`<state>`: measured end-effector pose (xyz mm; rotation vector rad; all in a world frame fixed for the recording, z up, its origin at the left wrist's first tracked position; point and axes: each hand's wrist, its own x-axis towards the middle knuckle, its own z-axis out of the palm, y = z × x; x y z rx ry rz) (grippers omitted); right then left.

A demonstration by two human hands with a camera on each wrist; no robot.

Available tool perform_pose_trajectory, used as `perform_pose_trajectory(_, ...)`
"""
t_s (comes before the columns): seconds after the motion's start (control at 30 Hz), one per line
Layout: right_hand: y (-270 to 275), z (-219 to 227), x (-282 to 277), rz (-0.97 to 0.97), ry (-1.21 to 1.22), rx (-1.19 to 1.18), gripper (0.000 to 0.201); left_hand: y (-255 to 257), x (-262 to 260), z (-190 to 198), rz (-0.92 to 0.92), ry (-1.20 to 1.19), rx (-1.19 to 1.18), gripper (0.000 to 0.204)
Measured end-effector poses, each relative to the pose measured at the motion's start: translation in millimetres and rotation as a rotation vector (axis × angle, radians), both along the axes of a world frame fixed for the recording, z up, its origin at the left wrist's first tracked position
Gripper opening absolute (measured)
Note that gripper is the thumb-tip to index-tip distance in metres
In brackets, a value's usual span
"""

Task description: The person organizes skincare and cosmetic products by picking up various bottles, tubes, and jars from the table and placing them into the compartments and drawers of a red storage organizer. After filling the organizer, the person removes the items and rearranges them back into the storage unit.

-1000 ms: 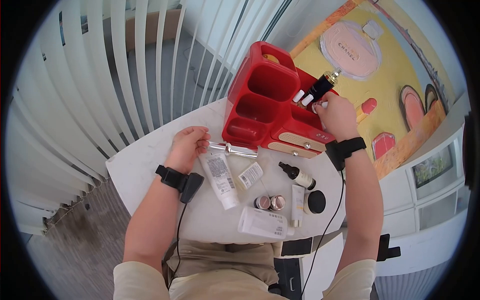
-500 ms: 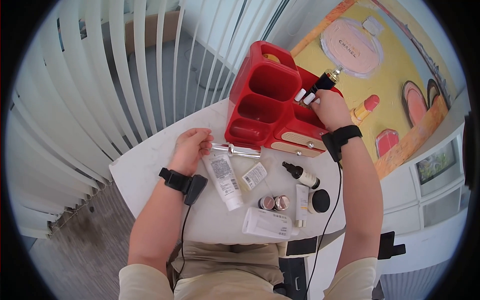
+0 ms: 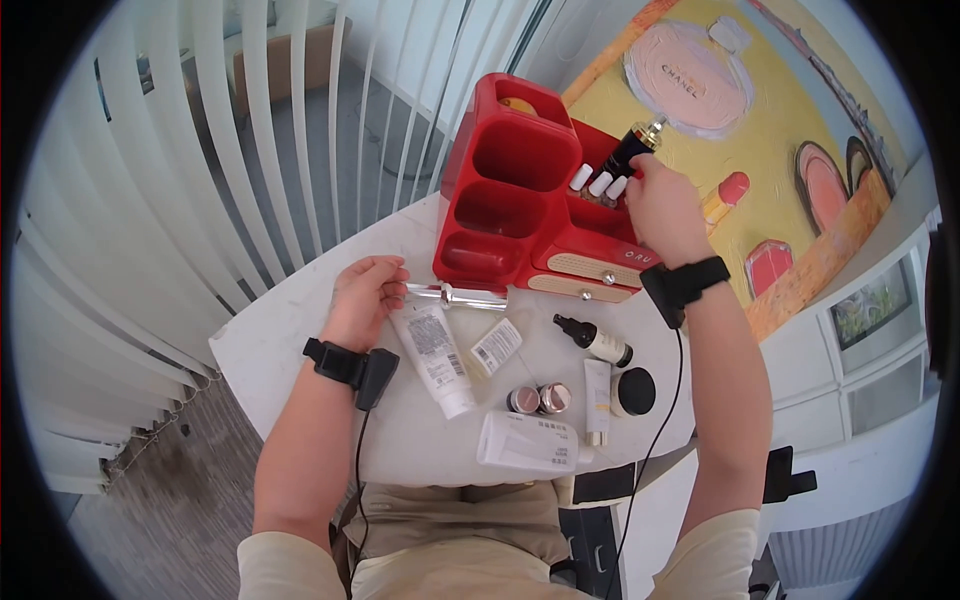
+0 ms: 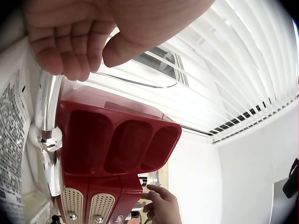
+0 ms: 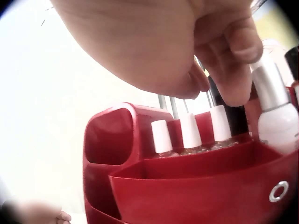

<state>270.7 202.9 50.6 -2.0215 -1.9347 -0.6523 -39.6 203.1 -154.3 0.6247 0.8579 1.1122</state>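
Three small white-capped bottles (image 5: 190, 131) are stood upright, caps up, long axes near-parallel; left hand (image 3: 366, 298) and right hand (image 3: 668, 208) are loosely relaxed, released.

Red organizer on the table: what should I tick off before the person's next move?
1. Three white-capped bottles standing in the red organizer: ok.
2. Drawers shut: ok.
3. Black bottle firmly seated: cannot tell; its base is hidden.
4. Right hand gripping the silver-capped bottle: cannot tell; close, but contact is unclear.
5. Left hand clear of the silver tube: not ok; its fingers are at one end.
6. White tube in the organizer: not ok; lying on the table.
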Motion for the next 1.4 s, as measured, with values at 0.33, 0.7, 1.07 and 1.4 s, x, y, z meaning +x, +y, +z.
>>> perform_pose_trajectory(0.33,-145.9,-51.5,57.3,0.094,0.603,0.16,0.027,-0.2,0.9,2.6,0.005,0.028,0.0,0.018)
perform_pose_trajectory(0.7,-271.4,-155.4,-8.9,0.427,0.361,-0.225,0.056,0.5,2.0,-2.0,-0.01,0.092,0.034,0.022)
perform_pose_trajectory(1.07,-260.9,-147.5,-5.5,0.436,0.444,-0.19,0.042,-3.2,5.1,-0.7,0.004,0.109,0.057,0.021)
perform_pose_trajectory(1.4,-190.1,-153.6,184.6,-0.01,1.888,0.374,0.028,0.5,1.0,-8.8,-0.003,0.083,0.075,0.021)
